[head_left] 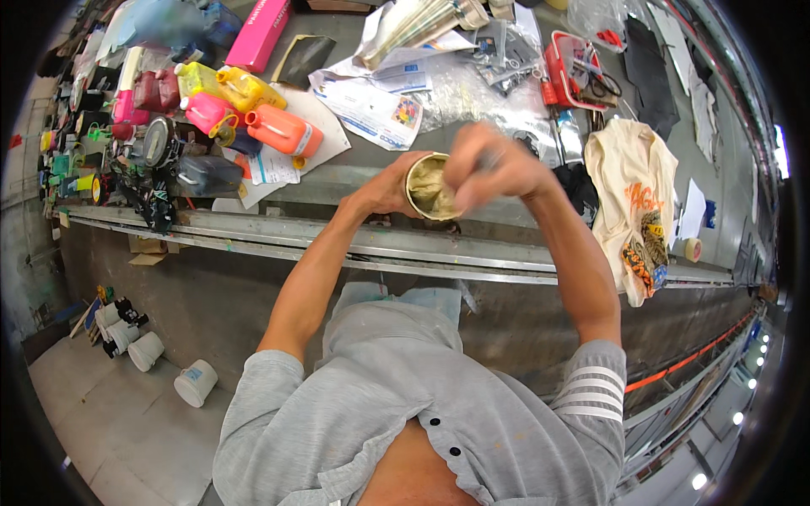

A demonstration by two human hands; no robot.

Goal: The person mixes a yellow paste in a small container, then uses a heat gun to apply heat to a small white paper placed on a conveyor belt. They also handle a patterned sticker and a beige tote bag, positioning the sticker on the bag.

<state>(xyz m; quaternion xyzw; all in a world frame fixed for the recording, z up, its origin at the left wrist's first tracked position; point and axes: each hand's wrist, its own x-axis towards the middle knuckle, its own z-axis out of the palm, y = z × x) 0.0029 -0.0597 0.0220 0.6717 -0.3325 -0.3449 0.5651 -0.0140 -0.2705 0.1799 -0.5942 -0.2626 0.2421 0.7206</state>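
Note:
My left hand (388, 187) is wrapped round the side of a round, pale tub (410, 192), held over the table's near edge. Its mouth is tilted so that a thick cream-coloured paste (429, 187) shows inside. At the tub's right rim is my right hand (494, 173), its fingers curled closed and smeared by motion. Something greyish shows at these fingers, too blurred to name. Part of the tub's opening is hidden behind this hand.
Left on the table stand an orange jug (283, 131), a yellow jug (249, 88) and other colour bottles. Papers (371, 110) lie beyond the tub. To the right are a red basket (578, 72) with scissors and a cream printed cloth (629, 185) hanging over the edge. White buckets (196, 384) occupy the floor.

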